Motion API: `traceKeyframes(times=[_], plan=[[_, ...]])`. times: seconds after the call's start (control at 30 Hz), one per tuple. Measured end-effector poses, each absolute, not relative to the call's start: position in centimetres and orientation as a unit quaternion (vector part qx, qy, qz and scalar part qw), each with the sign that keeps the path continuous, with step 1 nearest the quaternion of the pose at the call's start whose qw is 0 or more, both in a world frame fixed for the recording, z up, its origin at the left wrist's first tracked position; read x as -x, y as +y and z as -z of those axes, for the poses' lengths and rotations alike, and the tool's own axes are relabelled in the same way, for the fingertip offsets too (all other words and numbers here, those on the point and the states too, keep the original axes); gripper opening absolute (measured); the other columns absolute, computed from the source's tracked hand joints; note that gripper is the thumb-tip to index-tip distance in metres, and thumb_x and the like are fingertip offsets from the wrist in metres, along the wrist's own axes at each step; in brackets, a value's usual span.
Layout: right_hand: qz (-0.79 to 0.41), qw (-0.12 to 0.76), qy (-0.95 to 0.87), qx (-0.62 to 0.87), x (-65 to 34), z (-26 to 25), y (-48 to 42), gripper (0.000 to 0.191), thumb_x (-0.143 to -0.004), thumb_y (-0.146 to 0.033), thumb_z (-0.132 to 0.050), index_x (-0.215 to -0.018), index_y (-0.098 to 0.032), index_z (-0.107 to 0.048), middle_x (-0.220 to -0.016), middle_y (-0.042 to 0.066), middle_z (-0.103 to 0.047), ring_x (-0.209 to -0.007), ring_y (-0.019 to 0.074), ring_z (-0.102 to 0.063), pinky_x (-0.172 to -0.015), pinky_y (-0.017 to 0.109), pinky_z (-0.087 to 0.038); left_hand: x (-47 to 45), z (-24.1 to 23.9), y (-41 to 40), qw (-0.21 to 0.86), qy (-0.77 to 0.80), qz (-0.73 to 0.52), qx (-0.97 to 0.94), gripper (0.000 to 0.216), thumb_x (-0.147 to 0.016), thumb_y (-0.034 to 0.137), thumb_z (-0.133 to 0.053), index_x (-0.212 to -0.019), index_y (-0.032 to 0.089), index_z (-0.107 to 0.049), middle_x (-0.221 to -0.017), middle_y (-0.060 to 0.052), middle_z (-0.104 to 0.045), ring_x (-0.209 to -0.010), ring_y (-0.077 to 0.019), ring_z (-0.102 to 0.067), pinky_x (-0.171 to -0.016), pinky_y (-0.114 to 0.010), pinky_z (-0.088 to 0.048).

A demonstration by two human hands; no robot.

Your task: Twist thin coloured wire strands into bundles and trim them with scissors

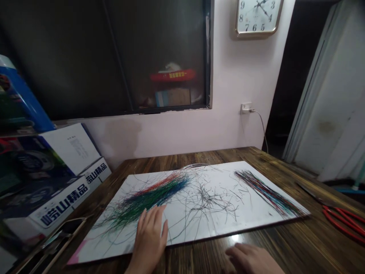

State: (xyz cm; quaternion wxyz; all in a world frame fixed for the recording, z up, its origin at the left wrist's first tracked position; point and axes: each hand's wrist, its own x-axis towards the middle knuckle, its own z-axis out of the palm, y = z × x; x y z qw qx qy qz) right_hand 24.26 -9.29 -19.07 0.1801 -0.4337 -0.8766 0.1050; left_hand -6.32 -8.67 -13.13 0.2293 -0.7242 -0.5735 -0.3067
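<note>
A white board (248, 215) lies on the dark wooden table (285, 247). A loose heap of thin coloured strands (155, 192), green, blue and red, spreads over its left half. A neater bundle of coloured strands (266, 194) lies along its right side, with scattered dark strands (211, 201) between them. My left hand (149, 238) rests flat on the board's near edge, fingers stretched out beside the green strands, holding nothing. My right hand (251, 258) lies on the table just in front of the board, fingers extended, only partly in view.
Red-handled pliers (342, 222) lie on the table at the right. Printed cardboard boxes (54, 190) stack at the left, with metal tools (57, 238) below them. A wall clock (258, 17), a socket with a cable (246, 108) and a dark window are behind.
</note>
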Motion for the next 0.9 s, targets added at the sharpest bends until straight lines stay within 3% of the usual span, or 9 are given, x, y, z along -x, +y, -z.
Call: traceKeyframes(times=[0.1,0.17,0.33,0.47,0.57,0.67,0.77,0.9], plan=[[-0.027,0.168,-0.884,0.436,-20.6,15.9,-6.2,0.021,-0.08,-0.005,-0.049,-0.082,-0.017,-0.065,-0.078,0.01,-0.069,-0.068,0.023,-0.065,-0.056,0.028,-0.042,7.4,12.3,-6.2,0.195,-0.603,0.306,0.71,0.022,-0.083,0.018,-0.048,-0.096,0.012,-0.065,-0.096,-0.015,-0.07,-0.092,-0.0336,-0.063,-0.089,-0.053,-0.038],[-0.033,0.177,-0.884,0.432,-18.3,13.9,-4.2,0.024,-0.081,-0.002,-0.044,-0.083,-0.014,-0.064,-0.083,0.013,-0.068,-0.076,0.0237,-0.064,-0.062,0.029,-0.044,7.2,12.0,-5.3,0.158,-0.606,0.305,0.717,0.021,-0.085,0.019,-0.046,-0.087,0.015,-0.067,-0.086,-0.012,-0.072,-0.083,-0.031,-0.064,-0.08,-0.048,-0.043],[-0.106,0.198,-0.908,0.354,-14.9,13.4,-1.4,0.021,-0.089,-0.021,-0.049,-0.096,-0.018,-0.068,-0.1,0.011,-0.066,-0.096,0.0235,-0.062,-0.081,0.031,-0.046,5.3,12.5,-5.5,0.033,-0.56,0.318,0.764,0.016,-0.081,0.023,-0.053,-0.08,0.025,-0.069,-0.08,0.0,-0.072,-0.078,-0.0209,-0.066,-0.076,-0.033,-0.046],[-0.168,0.23,-0.897,0.337,-15.3,14.9,-1.0,0.029,-0.092,-0.021,-0.042,-0.109,-0.018,-0.065,-0.112,0.015,-0.063,-0.105,0.0243,-0.059,-0.087,0.035,-0.046,4.8,13.2,-6.3,-0.022,-0.589,0.392,0.706,0.017,-0.083,0.027,-0.051,-0.087,0.023,-0.067,-0.075,-0.003,-0.07,-0.068,-0.0204,-0.063,-0.071,-0.032,-0.045],[-0.208,0.26,-0.877,0.346,-16.9,15.1,-0.8,0.037,-0.086,-0.006,-0.04,-0.117,-0.016,-0.06,-0.115,0.014,-0.062,-0.105,0.0215,-0.058,-0.09,0.034,-0.047,5.3,13.7,-6.7,-0.086,-0.62,0.455,0.633,0.017,-0.084,0.032,-0.05,-0.088,0.021,-0.062,-0.058,0.001,-0.059,-0.052,-0.0177,-0.056,-0.056,-0.027,-0.043],[-0.24,0.265,-0.873,0.332,-18.2,14.7,-0.6,0.043,-0.073,0.002,-0.047,-0.107,-0.018,-0.064,-0.108,0.008,-0.065,-0.103,0.0199,-0.058,-0.09,0.033,-0.046,5.3,14.3,-6.7,-0.177,-0.627,0.506,0.565,0.02,-0.087,0.036,-0.044,-0.089,0.02,-0.054,-0.048,0.005,-0.049,-0.042,-0.0148,-0.046,-0.043,-0.024,-0.036],[-0.266,0.258,-0.875,0.31,-18.3,15.1,-0.6,0.034,-0.072,-0.003,-0.055,-0.097,-0.021,-0.069,-0.102,0.006,-0.067,-0.096,0.019,-0.061,-0.087,0.031,-0.048,4.9,14.8,-6.5,-0.234,-0.624,0.55,0.504,0.019,-0.084,0.036,-0.047,-0.091,0.018,-0.051,-0.058,0.003,-0.055,-0.05,-0.0146,-0.051,-0.049,-0.024,-0.042],[-0.283,0.28,-0.857,0.328,-17.6,16.6,-0.4,0.022,-0.078,-0.01,-0.055,-0.087,-0.02,-0.073,-0.095,0.01,-0.065,-0.086,0.0209,-0.062,-0.076,0.033,-0.049,4.9,15.0,-6.3,-0.244,-0.625,0.596,0.441,0.022,-0.078,0.034,-0.055,-0.094,0.019,-0.051,-0.086,-0.003,-0.061,-0.082,-0.0177,-0.058,-0.074,-0.029,-0.047]])
